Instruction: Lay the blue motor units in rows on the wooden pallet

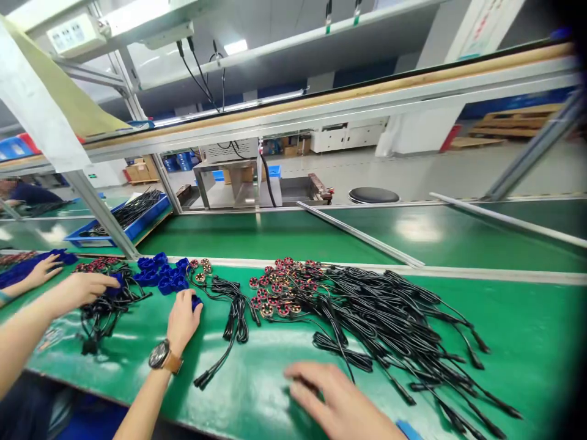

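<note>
Head view: right hand [342, 397] beside cables [389, 305]

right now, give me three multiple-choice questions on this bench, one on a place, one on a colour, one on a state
1. Where does the big heap of black cables with round red-and-copper ends lie?
A. To the right of the small blue plastic caps
B. Inside a cardboard box
C. On the overhead shelf

2. What colour is the strap of the wristwatch on the left hand?
A. White
B. Brown
C. Green

3. How is the right hand?
A. Closed in a fist around a cable
B. Out of view
C. Open, fingers spread, holding nothing

Answers:
1 A, the heap spreads over the green table mat right of the caps.
2 B, a brown band shows at the wrist.
3 C, its fingers lie flat and apart above the mat.
</note>
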